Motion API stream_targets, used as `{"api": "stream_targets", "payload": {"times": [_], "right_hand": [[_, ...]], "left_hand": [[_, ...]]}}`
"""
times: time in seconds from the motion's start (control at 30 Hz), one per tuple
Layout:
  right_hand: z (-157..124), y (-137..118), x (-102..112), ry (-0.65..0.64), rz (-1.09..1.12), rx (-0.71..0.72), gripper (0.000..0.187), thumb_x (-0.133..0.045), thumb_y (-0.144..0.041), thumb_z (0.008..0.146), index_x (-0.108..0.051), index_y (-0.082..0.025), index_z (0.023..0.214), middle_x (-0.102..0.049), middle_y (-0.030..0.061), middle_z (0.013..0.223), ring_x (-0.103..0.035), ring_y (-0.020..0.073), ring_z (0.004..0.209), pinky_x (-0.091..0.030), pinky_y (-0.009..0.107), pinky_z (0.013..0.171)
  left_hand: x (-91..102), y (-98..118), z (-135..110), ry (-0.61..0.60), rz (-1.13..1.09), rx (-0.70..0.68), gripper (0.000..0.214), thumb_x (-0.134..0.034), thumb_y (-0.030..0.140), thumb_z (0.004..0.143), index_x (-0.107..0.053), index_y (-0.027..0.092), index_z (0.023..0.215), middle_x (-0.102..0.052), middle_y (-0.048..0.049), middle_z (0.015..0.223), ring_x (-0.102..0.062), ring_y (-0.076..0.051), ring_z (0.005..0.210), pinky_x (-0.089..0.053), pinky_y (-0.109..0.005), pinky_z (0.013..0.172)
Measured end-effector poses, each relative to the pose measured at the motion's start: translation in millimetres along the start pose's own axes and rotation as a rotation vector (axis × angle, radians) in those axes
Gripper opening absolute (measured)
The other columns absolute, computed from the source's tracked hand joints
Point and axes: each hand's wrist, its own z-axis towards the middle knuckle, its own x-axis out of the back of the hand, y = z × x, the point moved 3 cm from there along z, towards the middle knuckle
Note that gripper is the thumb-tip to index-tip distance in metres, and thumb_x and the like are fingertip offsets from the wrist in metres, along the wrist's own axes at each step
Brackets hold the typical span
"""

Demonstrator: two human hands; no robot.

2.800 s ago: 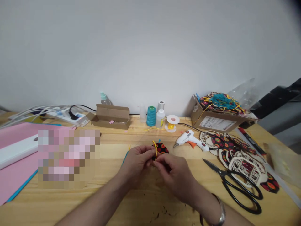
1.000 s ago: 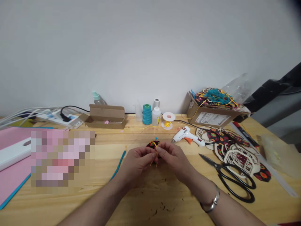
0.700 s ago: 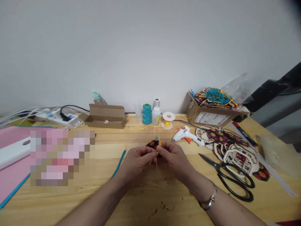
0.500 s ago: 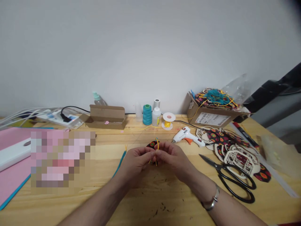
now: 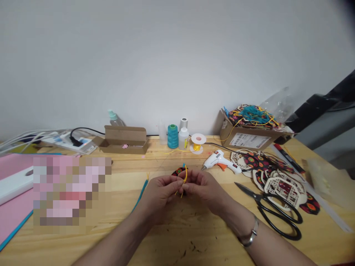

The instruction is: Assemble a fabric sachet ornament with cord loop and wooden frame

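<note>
Both hands meet over the middle of the table, fingertips pinched close together. My left hand (image 5: 162, 190) is closed on a yellow cord (image 5: 185, 173), whose short loose ends stick out below the fingers. Thumb and fingers of my right hand (image 5: 203, 188) pinch the same cord from the other side. Behind the fingers shows a dark patterned fabric piece (image 5: 179, 171) with a coloured flower, mostly hidden by the hands. A bit of teal tops the cord. Left of my left hand lies a teal tassel (image 5: 142, 194) with yellow ends, partly covered by the wrist.
Large black scissors (image 5: 266, 203) lie at right, beside wooden cutouts and patterned fabric (image 5: 285, 188). Behind stand a white glue gun (image 5: 220, 160), a yellow cord spool (image 5: 198, 143), teal thread (image 5: 172, 136) and a filled cardboard box (image 5: 246, 138). At left are an open box (image 5: 124, 147) and pink mat (image 5: 13, 221).
The right thumb has shifted slightly lower and the cord's loose ends hang differently between the fingers. The view has turned a little; both hands stay on the cord.
</note>
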Motion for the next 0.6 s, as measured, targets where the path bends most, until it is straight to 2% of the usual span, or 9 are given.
{"api": "stream_targets", "payload": {"times": [0.13,0.33,0.6], "right_hand": [[0.4,-2.0,0.9,0.015,0.003,0.021,0.024,-0.067,-0.026,0.07,-0.062,-0.013,0.09,-0.064,0.0011,0.074,-0.055,0.0089,0.063,-0.04,0.021,0.059],[1.5,6.5,0.9,0.038,0.042,0.025,0.029,-0.073,-0.019,0.062,-0.062,-0.016,0.089,-0.066,0.0008,0.081,-0.059,0.0114,0.072,-0.044,0.025,0.069],[0.5,0.8,0.3,0.002,0.04,0.001,0.026,-0.072,-0.019,0.062,-0.061,-0.015,0.085,-0.065,0.0007,0.08,-0.059,0.0105,0.07,-0.043,0.024,0.067]], "left_hand": [[2.0,-1.5,1.7,-0.024,0.004,-0.024,0.024,-0.072,0.035,0.064,-0.066,0.012,0.063,-0.053,0.0026,0.051,-0.031,-0.003,0.042,-0.017,-0.018,0.042],[0.6,-1.5,1.7,0.018,-0.015,-0.005,0.027,-0.075,0.038,0.061,-0.067,0.012,0.064,-0.049,0.0046,0.046,-0.03,-0.003,0.04,-0.016,-0.017,0.04],[0.8,-0.4,0.1,0.011,0.002,-0.013,0.026,-0.075,0.037,0.061,-0.067,0.012,0.063,-0.055,0.0028,0.051,-0.033,-0.003,0.041,-0.019,-0.017,0.042]]}}
